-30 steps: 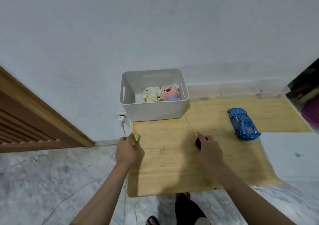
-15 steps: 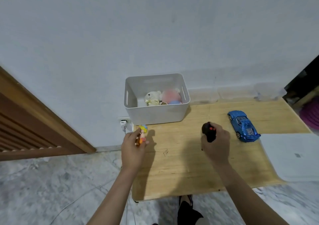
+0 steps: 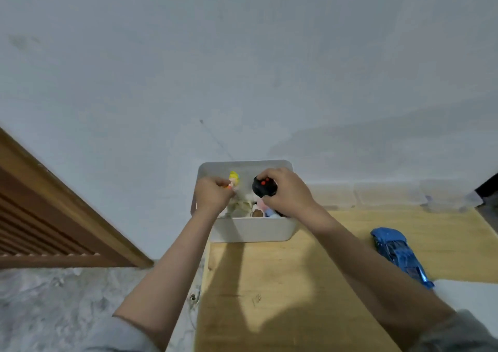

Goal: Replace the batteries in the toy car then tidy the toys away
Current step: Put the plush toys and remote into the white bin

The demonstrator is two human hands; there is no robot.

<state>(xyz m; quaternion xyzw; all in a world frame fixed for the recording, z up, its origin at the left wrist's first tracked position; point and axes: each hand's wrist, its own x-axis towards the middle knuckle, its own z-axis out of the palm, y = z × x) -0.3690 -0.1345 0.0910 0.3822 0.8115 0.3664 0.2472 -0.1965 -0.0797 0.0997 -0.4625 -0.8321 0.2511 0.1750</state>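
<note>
At frame centre, now over bin [image 3: 250, 233]: left hand [image 3: 211, 198] pinching figurine [image 3: 234, 180], right hand [image 3: 285, 194] gripping remote [image 3: 264, 186], lifted off table [image 3: 296, 284]; tidying underway.

Bin [image 3: 250, 233] mouth crowded: plush toys [image 3: 242, 204] fill floor. Blue car [image 3: 398, 254] right; tabletop [image 3: 283, 284] between bare.

My left hand [image 3: 213, 198] is holding a small doll [image 3: 234, 180] over the left half of the bin [image 3: 253, 232], and my right hand [image 3: 285, 193] is holding the remote [image 3: 264, 186] over its right half. Soft toys [image 3: 244, 205] are lying in the bin below. The bin is sitting at the table's [image 3: 296, 284] far left corner, against the wall [image 3: 242, 68]. The toy car [image 3: 398, 254] is lying on the table, right of the bin.
</note>
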